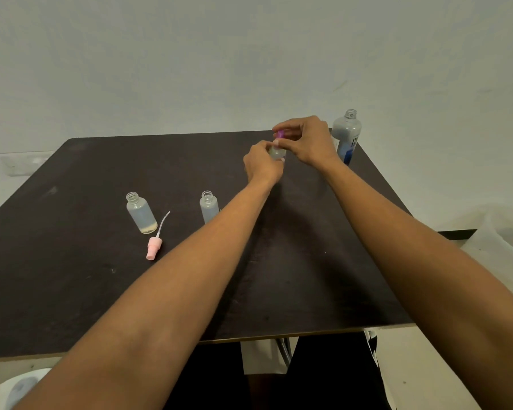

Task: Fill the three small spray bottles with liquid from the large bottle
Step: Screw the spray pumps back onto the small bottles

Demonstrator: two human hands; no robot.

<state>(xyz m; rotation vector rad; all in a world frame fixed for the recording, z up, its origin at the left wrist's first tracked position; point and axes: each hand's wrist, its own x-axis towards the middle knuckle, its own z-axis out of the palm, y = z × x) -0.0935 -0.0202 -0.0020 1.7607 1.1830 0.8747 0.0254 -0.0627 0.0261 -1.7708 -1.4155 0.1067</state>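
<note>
My left hand (262,162) grips a small clear spray bottle (277,153) near the far side of the dark table (71,276). My right hand (304,139) pinches the purple spray cap (280,134) at that bottle's top. Two more small clear bottles stand uncapped: one at the left (140,213) with a little yellowish liquid at its bottom, one in the middle (209,206) partly behind my left forearm. A pink spray cap (154,247) with its tube lies on the table beside the left bottle. The large bottle (346,137) stands uncapped at the far right corner.
A pale wall rises right behind the table's far edge. A white plastic container (504,241) sits past the table's right edge. A white and grey object (18,389) shows at the lower left, below the table's front edge.
</note>
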